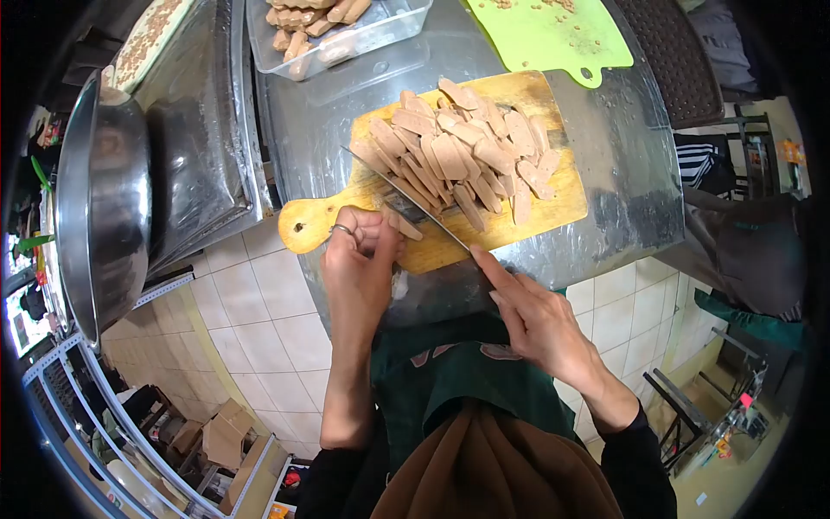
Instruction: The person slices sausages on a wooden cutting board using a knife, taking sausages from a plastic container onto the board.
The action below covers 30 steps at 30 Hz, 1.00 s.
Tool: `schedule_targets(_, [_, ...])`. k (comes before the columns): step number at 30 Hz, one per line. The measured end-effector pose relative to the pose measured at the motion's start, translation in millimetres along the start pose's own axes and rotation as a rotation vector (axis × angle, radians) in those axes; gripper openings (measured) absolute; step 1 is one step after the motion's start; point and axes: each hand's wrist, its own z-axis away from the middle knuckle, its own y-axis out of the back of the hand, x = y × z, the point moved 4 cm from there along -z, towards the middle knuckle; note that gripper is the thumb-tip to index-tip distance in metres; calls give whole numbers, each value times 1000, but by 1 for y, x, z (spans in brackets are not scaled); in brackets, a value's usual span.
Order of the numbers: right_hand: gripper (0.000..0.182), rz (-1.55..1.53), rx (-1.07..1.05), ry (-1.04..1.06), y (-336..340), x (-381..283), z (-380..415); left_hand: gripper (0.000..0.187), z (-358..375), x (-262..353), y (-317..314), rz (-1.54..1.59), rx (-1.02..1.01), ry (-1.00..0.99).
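Note:
My right hand (pixel 540 324) grips a long-bladed knife (pixel 413 195), its index finger stretched along the back of the blade near the handle. The blade lies slantwise along the near edge of a heap of sliced sausage (pixel 454 147). My left hand (pixel 359 272), with a ring on one finger, is closed in a pinch on a piece of sausage (pixel 406 227) just on my side of the blade. Beneath them is a wooden cutting board (pixel 318 221) with a holed handle pointing left. The slices are flat, pale brown and cut at a slant.
A clear plastic container (pixel 372 41) of whole sausages stands at the back left. A green cutting board (pixel 562 39) with small bits on it lies at the back right. On the left is a big metal bowl (pixel 121 190). The metal table (pixel 627 186) ends close to my body.

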Motion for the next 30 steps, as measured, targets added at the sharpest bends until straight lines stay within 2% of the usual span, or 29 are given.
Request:
schedule_targets(7, [65,-80,9,76,11,-13,21,15,-1,-3,1,24,-14,75])
schedule_targets(13, [66,-75,-47,31,15,-16,27,16,-1,-1,0,60,-23,80])
schedule_targets(23, [76,-35,-93,1,12,-19,27,13,-2,-1,1,70,-47,49])
schedule_targets(30, [81,-49,-111,8,-1,-16,0,11,-4,-1,2,26,-58,106])
